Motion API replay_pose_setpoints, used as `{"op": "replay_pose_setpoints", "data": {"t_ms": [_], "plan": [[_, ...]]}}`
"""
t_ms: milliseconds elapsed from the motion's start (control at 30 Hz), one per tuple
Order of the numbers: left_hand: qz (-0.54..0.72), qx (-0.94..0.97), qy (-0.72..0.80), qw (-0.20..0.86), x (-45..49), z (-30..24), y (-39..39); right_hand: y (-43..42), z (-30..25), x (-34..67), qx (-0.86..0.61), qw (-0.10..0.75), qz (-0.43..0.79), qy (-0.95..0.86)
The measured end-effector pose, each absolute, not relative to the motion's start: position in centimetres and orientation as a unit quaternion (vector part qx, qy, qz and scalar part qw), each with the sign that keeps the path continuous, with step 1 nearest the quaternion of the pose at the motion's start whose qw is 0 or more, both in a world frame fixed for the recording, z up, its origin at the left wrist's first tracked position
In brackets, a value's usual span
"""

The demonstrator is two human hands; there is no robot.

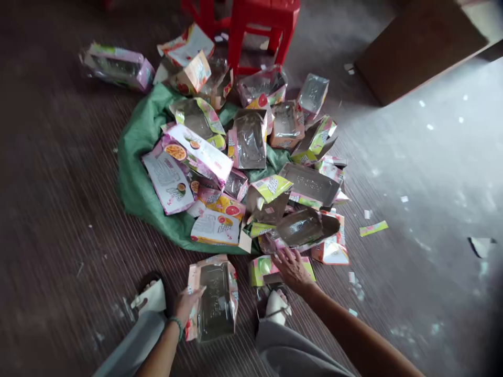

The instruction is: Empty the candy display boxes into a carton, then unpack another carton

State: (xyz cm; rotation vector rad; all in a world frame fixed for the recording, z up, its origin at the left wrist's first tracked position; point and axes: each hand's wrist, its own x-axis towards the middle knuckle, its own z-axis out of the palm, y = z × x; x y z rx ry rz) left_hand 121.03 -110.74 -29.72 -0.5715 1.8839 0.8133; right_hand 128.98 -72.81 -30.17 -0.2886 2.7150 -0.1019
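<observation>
My left hand (185,305) grips the left edge of an opened drink carton (214,298), its silver lining facing up, held low between my feet. My right hand (290,268) reaches forward with fingers spread, resting on a flattened green and pink carton (262,267) at the near edge of a pile. The pile of torn colourful cartons (251,173) with silver insides lies on a green sack (135,183) spread on the floor.
A red plastic stool (261,26) stands behind the pile. A purple carton pack (118,65) lies at the far left. A brown board (416,47) leans at the top right. Paper scraps (373,228) dot the floor on the right. My sandalled feet (151,298) flank the held carton.
</observation>
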Motion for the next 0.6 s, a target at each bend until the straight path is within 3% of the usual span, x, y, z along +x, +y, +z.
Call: {"op": "replay_pose_setpoints", "data": {"t_ms": [133,300,400,600], "plan": [[0.326,-0.074,0.771,0.542,111.6,-26.2,-107.9,-71.5,-29.0,127.3,-0.088,0.180,-0.057,0.978],[0.285,0.073,0.787,0.543,98.3,-16.5,-104.0,-70.2,-27.6,121.5,-0.129,0.192,-0.091,0.969],[0.322,0.114,0.828,0.446,93.9,-9.2,-101.8,-70.4,-28.1,117.7,-0.168,0.207,-0.083,0.960],[0.542,0.018,0.816,0.199,94.0,0.7,-97.0,-71.5,-29.9,115.0,-0.176,0.172,-0.077,0.966]]}}
